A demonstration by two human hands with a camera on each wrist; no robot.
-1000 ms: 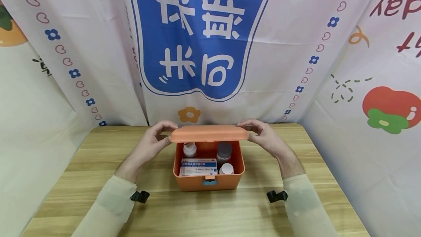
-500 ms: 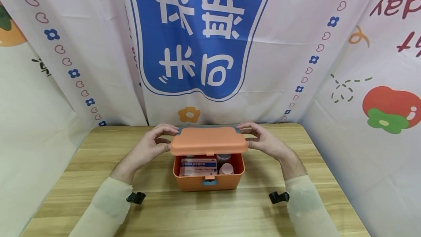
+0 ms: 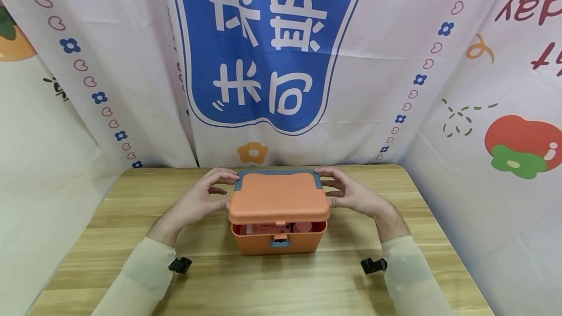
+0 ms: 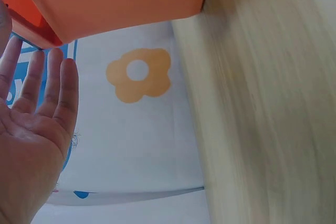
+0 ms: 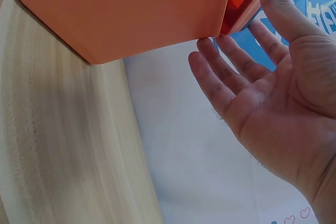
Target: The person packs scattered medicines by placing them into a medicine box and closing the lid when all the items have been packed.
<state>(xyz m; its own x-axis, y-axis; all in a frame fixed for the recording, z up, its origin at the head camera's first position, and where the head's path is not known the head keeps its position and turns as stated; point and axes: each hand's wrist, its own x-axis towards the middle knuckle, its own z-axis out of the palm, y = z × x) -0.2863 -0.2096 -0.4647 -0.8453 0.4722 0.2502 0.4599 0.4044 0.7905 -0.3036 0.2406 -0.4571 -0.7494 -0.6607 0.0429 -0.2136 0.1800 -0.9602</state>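
Note:
An orange box [image 3: 278, 245] stands on the table with its orange lid [image 3: 279, 196] tilted, leaving a narrow gap at the front. Through the gap show part of a medicine carton [image 3: 265, 228] and a white bottle cap [image 3: 302, 227]. My left hand [image 3: 204, 199] holds the lid's left side, thumb near the front corner and fingers at the back corner. On the other side my right hand [image 3: 353, 194] holds the lid in the same way. In the left wrist view the left fingers [image 4: 52, 85] reach to the lid's hinge edge; the right fingers [image 5: 231, 72] do likewise.
A blue-grey handle [image 3: 276, 172] lies along the back of the lid, and a blue-grey latch [image 3: 280, 243] sits on the box front. The wooden table [image 3: 281, 286] meets a printed cloth [image 3: 369, 111] behind the box.
The lid has swung forward and down over the box, with both hands following it. The bottles inside have gone mostly out of sight, and the handle on the lid has come into view.

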